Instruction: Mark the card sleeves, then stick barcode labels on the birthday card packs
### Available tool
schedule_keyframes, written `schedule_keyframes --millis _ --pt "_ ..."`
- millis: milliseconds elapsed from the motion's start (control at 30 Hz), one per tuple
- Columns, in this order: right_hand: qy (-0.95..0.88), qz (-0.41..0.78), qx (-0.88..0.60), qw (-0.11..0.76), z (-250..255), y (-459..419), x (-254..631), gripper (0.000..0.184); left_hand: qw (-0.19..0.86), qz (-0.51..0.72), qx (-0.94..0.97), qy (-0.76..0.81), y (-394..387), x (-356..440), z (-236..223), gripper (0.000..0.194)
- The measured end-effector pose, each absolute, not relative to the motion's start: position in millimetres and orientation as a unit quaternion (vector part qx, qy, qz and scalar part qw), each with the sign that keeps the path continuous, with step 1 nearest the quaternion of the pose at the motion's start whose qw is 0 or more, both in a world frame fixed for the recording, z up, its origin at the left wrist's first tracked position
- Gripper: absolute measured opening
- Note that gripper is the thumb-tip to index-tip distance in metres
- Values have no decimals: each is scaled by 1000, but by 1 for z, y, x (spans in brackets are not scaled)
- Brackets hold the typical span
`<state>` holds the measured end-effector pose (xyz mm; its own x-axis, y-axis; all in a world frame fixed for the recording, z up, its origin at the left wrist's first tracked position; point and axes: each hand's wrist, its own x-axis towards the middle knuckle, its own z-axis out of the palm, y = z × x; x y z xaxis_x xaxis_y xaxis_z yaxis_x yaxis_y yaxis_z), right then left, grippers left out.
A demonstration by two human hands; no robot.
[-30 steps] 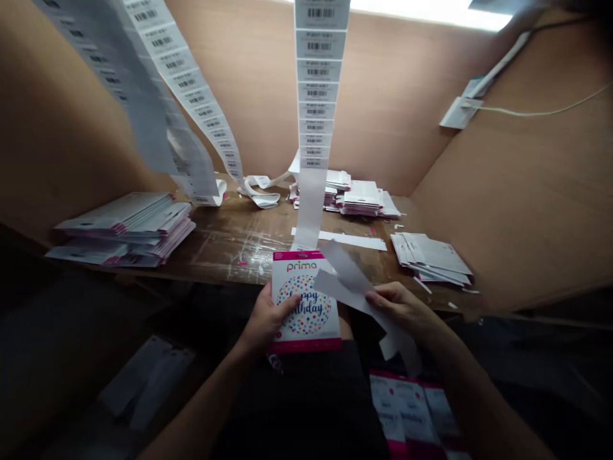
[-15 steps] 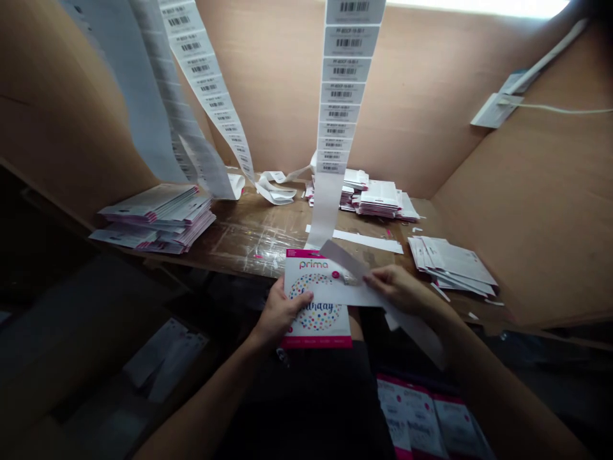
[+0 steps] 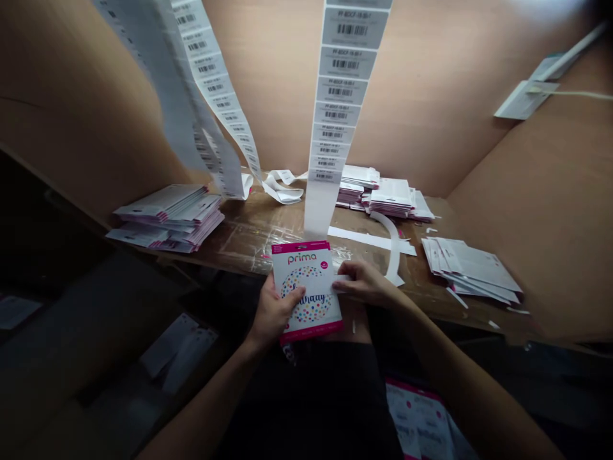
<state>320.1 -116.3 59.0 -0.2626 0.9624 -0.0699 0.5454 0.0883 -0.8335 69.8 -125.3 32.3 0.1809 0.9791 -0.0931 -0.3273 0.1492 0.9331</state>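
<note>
On my feed, the left hand (image 3: 274, 313) clamps a white Prima birthday card (image 3: 311, 291), its fingers wrapped over the face. The card has magenta edges and confetti dots and is tilted just above the table (image 3: 249, 239). The right hand's fingers (image 3: 354, 275) pinch a small white paper scrap (image 3: 341, 284) narrowly at the card's right edge.

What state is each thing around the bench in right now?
Birthday pack: held up, front facing the person.
Left hand: gripping the pack.
Right hand: fingertips at the pack's right edge.
Barcode strip: hanging, lower end just above the pack.
Backing strip: lying curved on the bench.
Left stack: packs piled, slightly fanned.
Loose sheets: fanned pile.
</note>
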Motion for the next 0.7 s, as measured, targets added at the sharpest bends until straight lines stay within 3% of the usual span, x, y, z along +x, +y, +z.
schedule_keyframes --millis 167,500,567,700 --pt "-664 439 -535 282 65 -130 324 42 673 479 422 375 -126 69 28 66" --pt "-711 327 -566 260 67 -144 323 43 704 455 396 374 -132 83 44 72" --pt "-706 261 -597 280 70 -133 334 44 699 461 390 384 -130 81 42 72" --pt "-575 -26 -744 338 101 -72 390 40 675 476 384 412 -127 73 34 73"
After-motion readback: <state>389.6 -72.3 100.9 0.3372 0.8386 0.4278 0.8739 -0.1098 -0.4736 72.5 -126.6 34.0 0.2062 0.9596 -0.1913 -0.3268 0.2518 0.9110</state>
